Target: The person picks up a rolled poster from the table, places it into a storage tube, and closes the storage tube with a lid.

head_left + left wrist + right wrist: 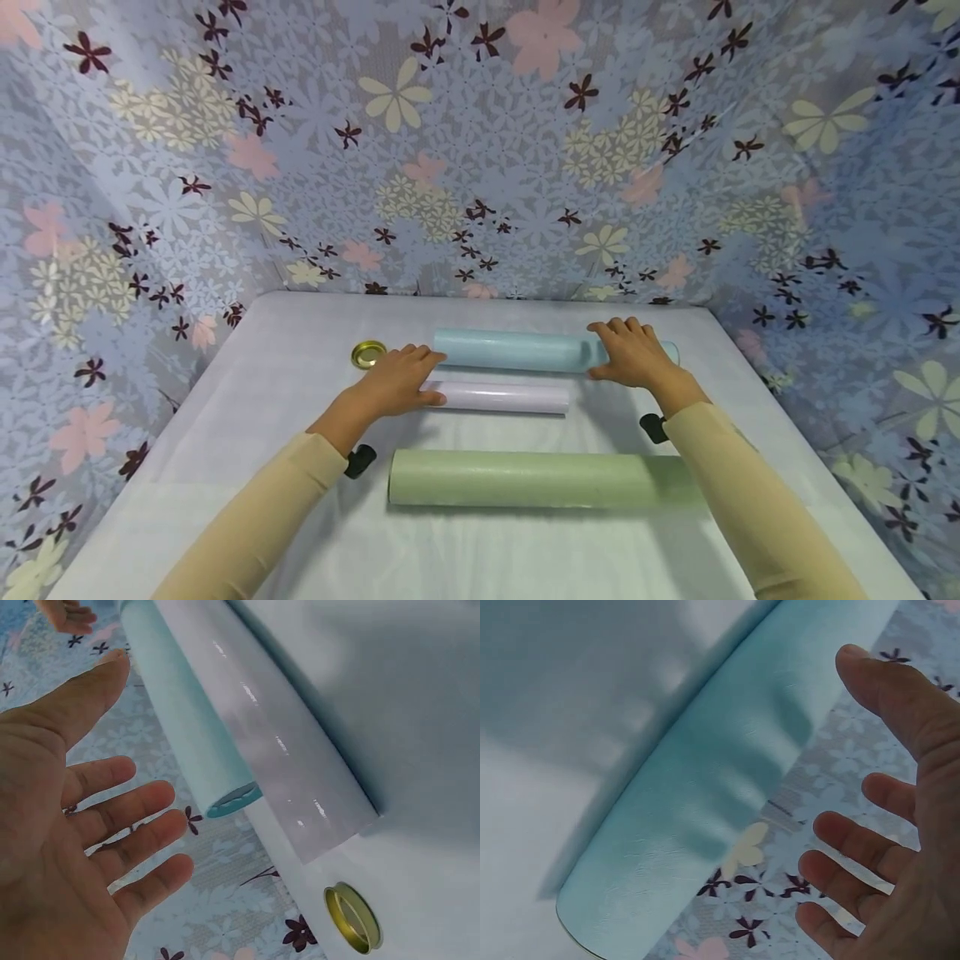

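My left hand (397, 382), fingers spread, hovers at the left ends of a light-blue roll (517, 350) and a thinner pale lavender roll (502, 397). Its palm and fingers hold nothing in the left wrist view, where the lavender roll (262, 727) lies beside the blue one (180, 712). Over the right part of the blue roll is my right hand (633, 354), thumb and fingers apart. The right wrist view shows finger shadows across the blue roll (682, 787), with a gap between it and the right hand (885, 847).
A thicker light-green roll (525, 479) lies nearer on the white table (480, 554), partly behind the right sleeve. A shallow round gold lid (368, 354) rests left of the blue roll. Flowered cloth (480, 167) hangs behind and at both sides.
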{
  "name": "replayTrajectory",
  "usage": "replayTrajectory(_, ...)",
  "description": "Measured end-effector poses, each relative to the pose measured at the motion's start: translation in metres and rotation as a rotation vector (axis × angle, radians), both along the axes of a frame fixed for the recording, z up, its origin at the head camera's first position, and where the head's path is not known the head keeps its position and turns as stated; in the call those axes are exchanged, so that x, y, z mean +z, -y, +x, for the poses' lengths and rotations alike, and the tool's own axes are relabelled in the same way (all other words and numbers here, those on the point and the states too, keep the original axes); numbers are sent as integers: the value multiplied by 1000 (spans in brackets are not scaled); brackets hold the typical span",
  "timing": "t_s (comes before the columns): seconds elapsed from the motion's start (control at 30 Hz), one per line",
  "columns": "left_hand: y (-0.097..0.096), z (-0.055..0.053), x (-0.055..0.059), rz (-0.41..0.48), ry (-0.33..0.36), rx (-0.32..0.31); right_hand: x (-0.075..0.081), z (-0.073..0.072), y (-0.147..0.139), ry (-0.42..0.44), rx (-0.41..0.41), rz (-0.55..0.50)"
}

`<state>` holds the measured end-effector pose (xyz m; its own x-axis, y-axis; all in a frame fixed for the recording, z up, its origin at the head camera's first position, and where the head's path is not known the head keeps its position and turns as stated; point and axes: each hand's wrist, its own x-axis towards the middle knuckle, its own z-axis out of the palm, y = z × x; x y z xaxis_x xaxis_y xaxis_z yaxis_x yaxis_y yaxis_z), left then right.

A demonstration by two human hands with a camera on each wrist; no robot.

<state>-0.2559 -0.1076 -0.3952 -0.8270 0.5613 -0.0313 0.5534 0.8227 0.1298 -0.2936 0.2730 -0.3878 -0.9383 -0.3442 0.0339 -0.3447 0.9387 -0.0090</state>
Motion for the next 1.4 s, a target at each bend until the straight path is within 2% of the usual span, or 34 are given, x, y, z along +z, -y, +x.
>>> replayTrajectory(0.27,-8,-13,-19,-32,-3,-26,-16,-17,-9,36,-17,26)
replayTrajectory(0.47,-13,-15,-30,-33,38,-13,-26,-24,-14,60,-28,35)
replayTrajectory(0.67,-20,-12,-34,-56,86,5,-34,-29,-19,84,-20,37)
replayTrajectory(0.8,-22,-14,-36,-75,91,4,-37,-33,-20,101,-13,26)
replayTrajectory(1.03,-24,-19,-47,-88,87,5,-45,-42,-21,139,-18,33)
replayTrajectory(1.4,-24,-23,-51,-87,78,22,-53,-53,-18,83,25,25)
